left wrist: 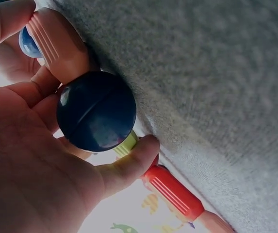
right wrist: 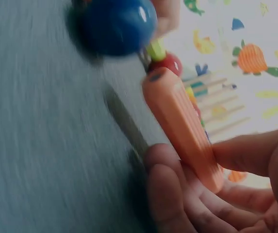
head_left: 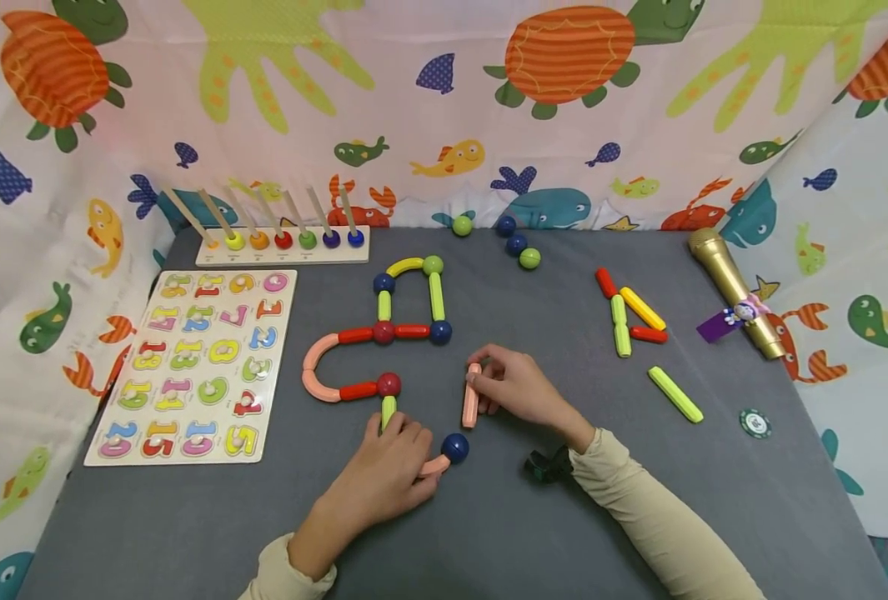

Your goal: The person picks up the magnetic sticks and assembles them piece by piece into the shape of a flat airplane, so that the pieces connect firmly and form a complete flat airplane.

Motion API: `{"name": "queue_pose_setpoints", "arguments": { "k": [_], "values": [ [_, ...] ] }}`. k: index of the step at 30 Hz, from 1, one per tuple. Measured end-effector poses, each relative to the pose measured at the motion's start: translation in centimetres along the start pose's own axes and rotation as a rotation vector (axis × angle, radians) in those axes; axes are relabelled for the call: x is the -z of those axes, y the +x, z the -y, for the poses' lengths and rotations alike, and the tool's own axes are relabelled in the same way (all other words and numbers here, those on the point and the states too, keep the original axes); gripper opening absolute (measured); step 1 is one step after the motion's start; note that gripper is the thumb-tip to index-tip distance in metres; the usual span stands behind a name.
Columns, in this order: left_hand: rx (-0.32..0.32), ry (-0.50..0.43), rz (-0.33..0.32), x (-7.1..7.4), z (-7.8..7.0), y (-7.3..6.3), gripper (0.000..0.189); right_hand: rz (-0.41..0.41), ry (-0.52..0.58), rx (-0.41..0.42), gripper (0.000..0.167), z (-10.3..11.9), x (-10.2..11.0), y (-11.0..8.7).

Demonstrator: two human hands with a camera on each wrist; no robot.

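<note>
Here's the glossy dark-red ball (head_left: pixel 388 384), near the middle of the matte gray tabletop (head_left: pixel 489 533); far beyond that ball the table edge meets the sea-animal cloth (head_left: pixel 413 92), well to its left the flat wooden number board (head_left: pixel 219 442) sits by the side edge, and well to its right a gold microphone (head_left: pixel 724 271) lies along the other. Room to move? Plenty on the ball's near side, and a stretch to its right before the loose coloured sticks, though the right forearm (head_left: pixel 639 500) crosses it. Now the hands, apart from each other: the right hand (head_left: pixel 522 383), right of the ball, pinches a straight salmon-pink ridged stick (head_left: pixel 470 408), the stick standing just beyond a glossy navy ball (head_left: pixel 454 448). The left hand (head_left: pixel 387 467), on the red ball's near side, curls round a curved salmon-pink stick (head_left: pixel 433 467) joined to that navy ball, fingertips at the lime-green stick (head_left: pixel 388 410) running nearward from the red ball.
</note>
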State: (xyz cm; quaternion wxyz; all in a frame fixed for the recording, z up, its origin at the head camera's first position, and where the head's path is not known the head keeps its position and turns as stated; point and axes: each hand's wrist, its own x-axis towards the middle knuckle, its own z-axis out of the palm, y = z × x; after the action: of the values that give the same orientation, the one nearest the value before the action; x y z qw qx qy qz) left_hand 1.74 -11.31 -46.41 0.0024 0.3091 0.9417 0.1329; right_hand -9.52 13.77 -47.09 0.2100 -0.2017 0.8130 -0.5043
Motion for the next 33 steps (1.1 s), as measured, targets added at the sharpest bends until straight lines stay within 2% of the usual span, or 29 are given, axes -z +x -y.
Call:
{"name": "queue_pose_setpoints", "arguments": {
  "k": [6, 13, 19, 25, 28, 33],
  "values": [
    [0.011, -0.032, 0.038, 0.3, 0.0, 0.0, 0.023, 0.035, 0.035, 0.033, 0.027, 0.4, -1.8, 0.4],
    [0.012, -0.053, 0.068, 0.4, 0.2, -0.1, 0.023, 0.076, 0.038, 0.057, 0.029, 0.9, -2.4, 0.8],
    [0.018, -0.063, 0.093, 0.4, 0.1, -0.1, 0.026, 0.071, 0.007, 0.038, 0.026, 0.5, -2.2, 1.0],
    [0.031, -0.079, 0.128, 0.7, 0.0, -0.1, 0.025, 0.067, -0.101, 0.007, 0.022, 0.1, -0.7, 1.9],
    [0.035, -0.088, 0.146, 0.9, 0.1, -0.1, 0.027, -0.013, -0.227, 0.049, 0.019, -0.2, 0.9, 3.4],
    [0.062, -0.105, 0.201, 1.3, 0.0, -0.1, 0.027, -0.321, -0.543, 0.208, 0.015, -0.2, 5.1, 7.4]
  ]
}}
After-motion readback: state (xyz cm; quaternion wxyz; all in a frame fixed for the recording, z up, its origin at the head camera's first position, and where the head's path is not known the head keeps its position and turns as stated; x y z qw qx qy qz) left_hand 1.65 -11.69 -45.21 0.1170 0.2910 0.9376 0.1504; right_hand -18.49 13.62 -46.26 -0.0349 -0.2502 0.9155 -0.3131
